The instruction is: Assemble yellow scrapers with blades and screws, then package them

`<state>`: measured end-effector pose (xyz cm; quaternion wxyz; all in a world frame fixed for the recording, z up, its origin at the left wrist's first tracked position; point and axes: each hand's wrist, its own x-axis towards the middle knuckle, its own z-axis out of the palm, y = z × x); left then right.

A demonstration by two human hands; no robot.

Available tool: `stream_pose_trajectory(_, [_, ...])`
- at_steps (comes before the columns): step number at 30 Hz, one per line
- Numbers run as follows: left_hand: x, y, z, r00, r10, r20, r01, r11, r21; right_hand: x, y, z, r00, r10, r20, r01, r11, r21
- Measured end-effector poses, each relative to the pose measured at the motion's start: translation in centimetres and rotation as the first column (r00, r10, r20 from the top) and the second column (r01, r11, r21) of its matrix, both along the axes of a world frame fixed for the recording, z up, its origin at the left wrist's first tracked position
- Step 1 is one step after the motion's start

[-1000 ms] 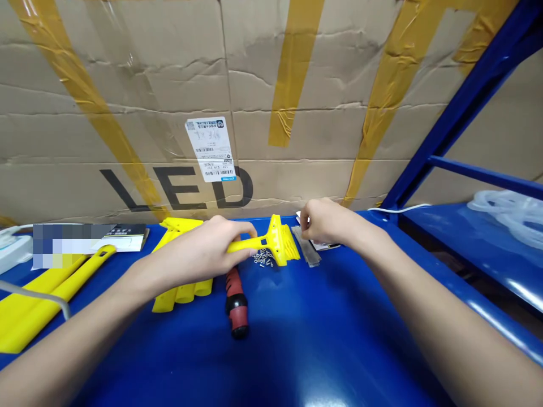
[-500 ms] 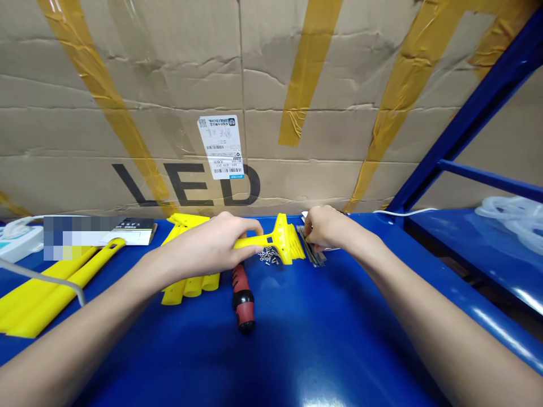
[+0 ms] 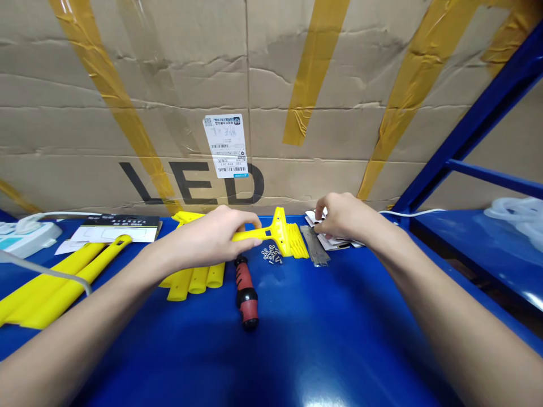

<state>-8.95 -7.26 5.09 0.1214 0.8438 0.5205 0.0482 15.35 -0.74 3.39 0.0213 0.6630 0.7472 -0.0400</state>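
My left hand [image 3: 220, 234] is closed around the narrow stem of a yellow plastic scraper head [image 3: 279, 232], its wide end turned to the right. Just beside that wide end lie several matching yellow scraper heads [image 3: 298, 241]. A scatter of small screws and nuts [image 3: 271, 255] rests below the held piece. My right hand [image 3: 345, 216] is curled over the far end of a stack of thin grey metal blades [image 3: 314, 247], fingertips bent together. Whether a blade is between those fingers I cannot make out. White printed papers [image 3: 333, 242] lie partly under this hand.
A red and black screwdriver [image 3: 246, 297] lies in front of my left hand. Yellow tubes [image 3: 197, 280] sit beneath my left forearm, with long yellow handles [image 3: 76, 288] and a printed card [image 3: 116, 230] farther left. Behind stands a large cardboard box [image 3: 271, 85]; a blue post [image 3: 470, 121] rises at right.
My right hand has drawn back and up from the blades, uncovering more of the stack. My left hand keeps its hold on the scraper head. The view has shifted slightly.
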Motion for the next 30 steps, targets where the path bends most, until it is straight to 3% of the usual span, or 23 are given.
stream_pose_trajectory(7, [0.2,-0.2,0.0,1.000,-0.013,0.012,0.013,1.000,-0.021,-1.3,0.3,-1.9,0.995,0.025,0.096,-0.019,0.997,-0.068])
stream_pose_trajectory(13, [0.3,-0.2,-0.1,1.000,-0.018,0.010,0.018,1.000,-0.017,-1.3,0.2,-2.3,0.995,0.034,0.092,-0.027,0.997,-0.075])
stream_pose_trajectory(18, [0.2,-0.1,-0.2,1.000,-0.022,0.014,0.023,1.000,-0.021,-0.8,-0.2,-0.7,1.000,0.006,0.027,-0.006,1.000,-0.017])
stream_pose_trajectory(21, [-0.2,-0.1,0.2,0.999,-0.027,0.021,0.027,1.000,-0.015,0.4,-0.5,1.0,0.991,0.012,-0.135,-0.014,1.000,-0.015])
stream_pose_trajectory(22, [-0.4,0.0,0.3,0.999,-0.033,0.023,0.034,0.999,-0.014,0.8,-0.6,1.3,0.928,0.003,-0.373,-0.041,0.995,-0.094])
stream_pose_trajectory(23, [-0.6,0.0,0.4,0.999,-0.038,0.024,0.039,0.999,-0.013,1.3,-0.6,1.5,0.798,-0.029,-0.602,-0.113,0.974,-0.196])
stream_pose_trajectory(25, [-0.9,0.0,0.7,0.999,-0.042,0.025,0.042,0.999,-0.008,2.0,-0.6,1.5,0.531,-0.098,-0.842,-0.280,0.917,-0.284])
stream_pose_trajectory(26, [-1.0,0.0,0.8,0.999,-0.040,0.026,0.041,0.999,-0.008,2.2,-0.5,1.3,0.444,-0.128,-0.887,-0.343,0.890,-0.300])
stream_pose_trajectory(28, [-1.2,-0.1,0.9,0.999,-0.037,0.027,0.037,0.999,-0.014,2.2,-0.4,0.7,0.364,-0.155,-0.918,-0.410,0.859,-0.308])
stream_pose_trajectory(30, [-1.4,0.0,0.9,0.999,-0.039,0.030,0.039,0.999,-0.013,2.0,-0.2,0.2,0.357,-0.159,-0.921,-0.435,0.844,-0.314])
